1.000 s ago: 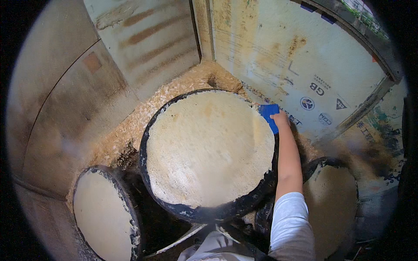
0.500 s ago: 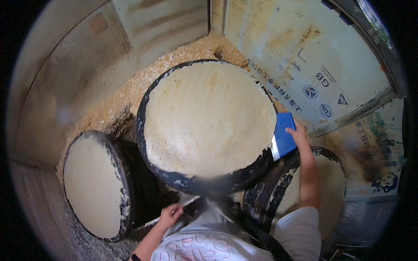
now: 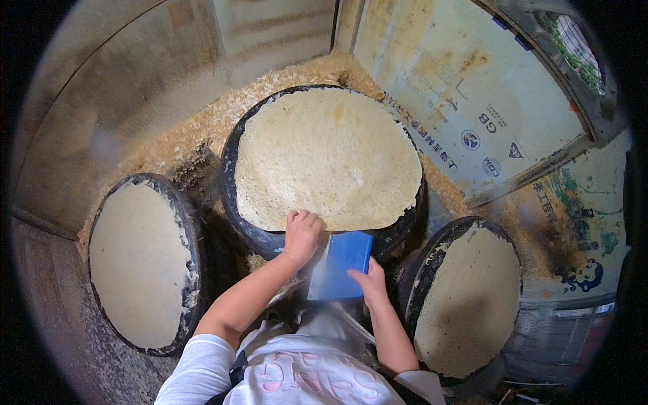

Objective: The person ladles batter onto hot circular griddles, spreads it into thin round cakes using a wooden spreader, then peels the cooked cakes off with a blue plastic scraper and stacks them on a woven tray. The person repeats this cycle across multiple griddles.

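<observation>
Blue scraper (image 3: 347, 266), held in the right hand (image 3: 372, 282), flanks the left hand (image 3: 304, 234), whose grip is unclear.

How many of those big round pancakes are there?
3. The middle pancake has the left hand at its near edge; the left pancake and the right pancake sit on either side, nearer. Any outside the picture can't be counted.

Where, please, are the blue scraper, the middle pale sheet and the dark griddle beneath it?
Blue scraper (image 3: 347, 262): head view, its blue face.
Middle pale sheet (image 3: 329, 160): head view, its centre.
Dark griddle (image 3: 262, 241): head view, its lower-left rim.
</observation>
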